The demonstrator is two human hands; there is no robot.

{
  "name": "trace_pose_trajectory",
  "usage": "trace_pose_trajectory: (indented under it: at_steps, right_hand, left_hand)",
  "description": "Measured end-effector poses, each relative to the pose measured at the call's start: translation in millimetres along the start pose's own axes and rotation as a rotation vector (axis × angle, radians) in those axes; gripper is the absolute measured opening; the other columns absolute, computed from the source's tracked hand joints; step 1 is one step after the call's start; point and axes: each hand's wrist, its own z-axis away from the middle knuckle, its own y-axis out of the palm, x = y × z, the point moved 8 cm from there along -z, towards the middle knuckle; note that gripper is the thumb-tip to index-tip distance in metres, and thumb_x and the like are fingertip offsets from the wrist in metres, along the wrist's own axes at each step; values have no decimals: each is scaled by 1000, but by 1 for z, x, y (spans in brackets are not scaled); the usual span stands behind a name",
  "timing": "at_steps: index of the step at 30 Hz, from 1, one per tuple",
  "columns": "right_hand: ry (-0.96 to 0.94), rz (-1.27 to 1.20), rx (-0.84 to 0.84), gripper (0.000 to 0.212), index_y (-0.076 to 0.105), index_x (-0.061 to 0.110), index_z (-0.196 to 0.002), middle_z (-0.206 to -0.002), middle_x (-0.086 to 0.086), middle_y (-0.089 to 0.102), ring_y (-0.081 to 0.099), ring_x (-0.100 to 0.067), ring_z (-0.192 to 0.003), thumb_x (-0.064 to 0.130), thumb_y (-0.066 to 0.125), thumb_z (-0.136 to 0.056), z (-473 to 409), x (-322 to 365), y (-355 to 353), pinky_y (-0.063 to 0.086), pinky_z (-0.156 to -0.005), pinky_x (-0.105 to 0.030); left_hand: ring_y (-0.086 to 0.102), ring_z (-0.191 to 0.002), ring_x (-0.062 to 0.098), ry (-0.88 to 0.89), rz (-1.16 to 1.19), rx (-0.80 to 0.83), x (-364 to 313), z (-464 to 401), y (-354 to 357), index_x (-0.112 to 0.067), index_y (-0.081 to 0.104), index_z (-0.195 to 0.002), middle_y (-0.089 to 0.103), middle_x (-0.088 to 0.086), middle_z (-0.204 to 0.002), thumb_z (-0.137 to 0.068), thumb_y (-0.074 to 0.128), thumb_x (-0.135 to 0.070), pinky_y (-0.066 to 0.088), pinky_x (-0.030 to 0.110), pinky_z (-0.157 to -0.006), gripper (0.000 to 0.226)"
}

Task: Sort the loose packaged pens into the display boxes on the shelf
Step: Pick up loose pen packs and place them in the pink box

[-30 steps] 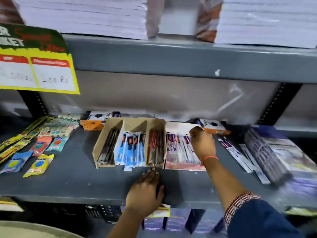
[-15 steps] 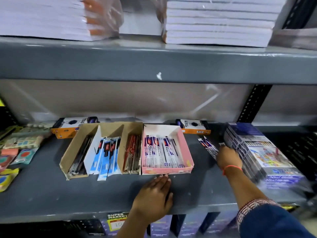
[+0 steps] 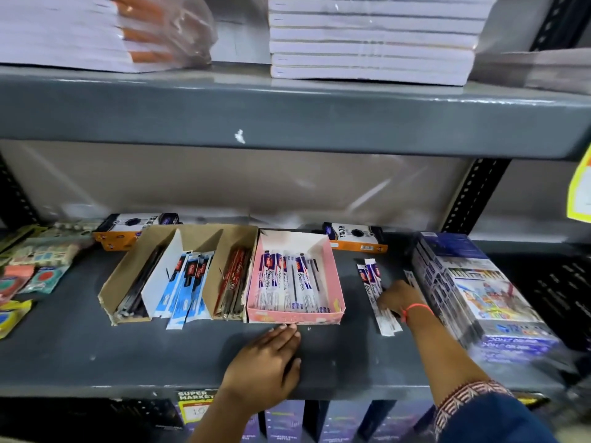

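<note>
A pink display box on the grey shelf holds white and purple packaged pens. To its left a brown cardboard box has compartments with dark pens, blue packets and red pens. Loose white and purple pen packets lie on the shelf right of the pink box. My right hand rests on those loose packets, fingers curled over them. My left hand lies flat on the shelf, fingertips touching the pink box's front wall.
A stack of blue boxed sets stands at the far right, close to my right wrist. Two orange and black boxes sit at the back. Small colourful packets lie at the left. Notebook stacks fill the shelf above.
The view has swung to the right. My right hand left the pink box and came down on the loose packets beside it. My left hand shifted right along the box fronts.
</note>
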Motion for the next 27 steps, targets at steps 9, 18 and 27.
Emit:
trace_pose_trajectory:
  at_steps: [9,18,27]
  right_hand:
    - [-87,-540,84,32,51,8,-55,-24,6,43,37,-8,-25,-12,63,-76,15,-6,4,26,-29,-17]
    - [-200,-970,291,28,63,16,-65,-47,8,68,56,-2,-43,-7,64,-80,77,29,39,40,-47,-13]
    - [-249,-1083,363,17,64,8,-73,-58,2,73,66,-12,-56,-8,64,-79,101,67,68,54,-59,-21]
  left_hand:
    - [68,-95,11,23,-51,-33,-4,-1,-1,-15,78,-98,72,-1,-105,-79,39,-37,54,26,-77,49]
    - [69,-94,13,19,-41,-13,-3,-2,0,-13,78,-98,72,2,-104,-78,39,-36,54,28,-76,50]
    - [69,-90,13,14,-5,28,-5,-3,-3,-14,78,-94,73,0,-99,-79,38,-38,54,24,-75,49]
